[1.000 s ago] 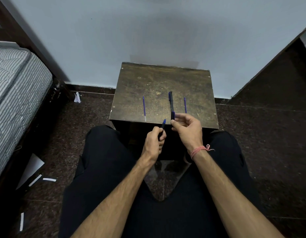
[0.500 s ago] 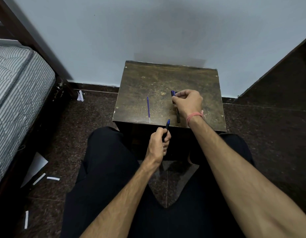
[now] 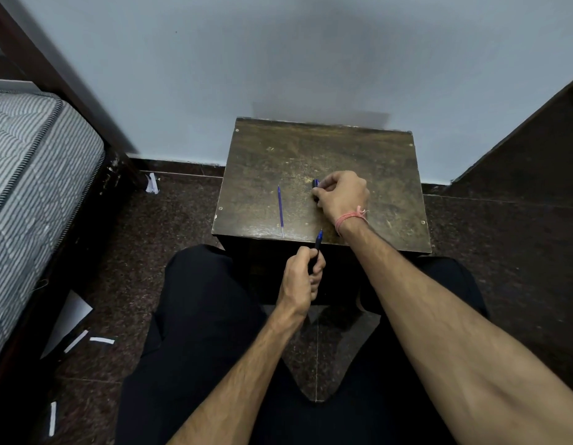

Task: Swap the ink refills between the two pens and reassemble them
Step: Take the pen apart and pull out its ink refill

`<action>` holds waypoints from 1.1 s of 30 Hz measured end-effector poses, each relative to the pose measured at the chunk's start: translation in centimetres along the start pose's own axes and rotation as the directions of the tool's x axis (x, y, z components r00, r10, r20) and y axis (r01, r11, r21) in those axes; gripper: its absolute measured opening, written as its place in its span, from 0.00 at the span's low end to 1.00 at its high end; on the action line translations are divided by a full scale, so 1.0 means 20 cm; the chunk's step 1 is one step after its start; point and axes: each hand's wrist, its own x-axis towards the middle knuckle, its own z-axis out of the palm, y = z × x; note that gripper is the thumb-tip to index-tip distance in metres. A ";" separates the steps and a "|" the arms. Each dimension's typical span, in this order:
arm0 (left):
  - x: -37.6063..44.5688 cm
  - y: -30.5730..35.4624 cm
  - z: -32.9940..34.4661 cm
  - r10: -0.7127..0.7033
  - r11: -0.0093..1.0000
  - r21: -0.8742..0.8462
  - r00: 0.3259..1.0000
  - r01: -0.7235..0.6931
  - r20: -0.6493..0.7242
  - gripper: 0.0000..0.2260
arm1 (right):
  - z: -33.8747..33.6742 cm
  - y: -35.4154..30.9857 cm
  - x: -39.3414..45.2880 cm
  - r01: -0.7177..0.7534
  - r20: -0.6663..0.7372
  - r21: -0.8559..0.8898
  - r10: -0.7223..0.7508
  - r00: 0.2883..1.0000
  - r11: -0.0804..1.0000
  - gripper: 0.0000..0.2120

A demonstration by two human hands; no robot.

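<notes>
On the small dark wooden table (image 3: 375, 149) a thin blue ink refill (image 3: 280, 208) lies loose, left of centre, pointing at the near edge. My right hand (image 3: 341, 194) rests on the table with its fingers closed around a dark pen piece with a blue end (image 3: 315, 183); most of that piece is hidden under the hand. The second refill, seen earlier to the right, is hidden by this hand. My left hand (image 3: 301, 277) is held just in front of the table's near edge, gripping a dark pen barrel with a blue tip (image 3: 318, 240) that points up and away.
The table stands against a pale wall. A striped mattress (image 3: 31, 175) on a dark bed frame is at the left. Paper scraps (image 3: 86, 340) lie on the dark stone floor. My legs in black trousers are below the table.
My right hand has moved from the table's near edge out over the middle and come down on the pen piece lying there. My left hand has stayed in place with its barrel.
</notes>
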 end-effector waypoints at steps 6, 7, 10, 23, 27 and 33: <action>-0.01 0.00 0.01 0.017 0.999 -0.030 1.000 -0.017 -0.001 0.13 | -0.05 0.02 -0.05 0.054 -0.008 0.058 -0.053 0.999 0.997 0.06; -0.01 0.00 0.01 0.020 0.999 -0.024 1.000 -0.021 -0.006 0.13 | -0.08 0.04 -0.08 0.046 -0.028 0.112 -0.043 0.999 0.993 0.06; 0.00 -0.01 0.01 0.042 0.999 0.034 0.999 -0.041 -0.026 0.13 | -0.15 0.10 -0.26 -0.015 -0.007 0.323 0.018 1.000 0.946 0.16; -0.06 -0.13 0.02 0.155 0.976 0.150 0.988 -0.156 0.022 0.05 | -0.25 0.36 -0.66 -0.255 0.233 0.650 0.132 0.964 0.716 0.11; -0.11 -0.12 0.02 0.183 0.951 0.249 0.983 -0.185 0.031 0.09 | -0.26 0.35 -0.70 -0.300 0.303 0.625 0.130 0.944 0.721 0.11; -0.16 -0.08 0.04 -0.025 0.991 -0.126 0.984 0.048 0.178 0.10 | -0.28 0.32 -0.72 -0.462 0.513 0.765 0.008 0.858 0.449 0.14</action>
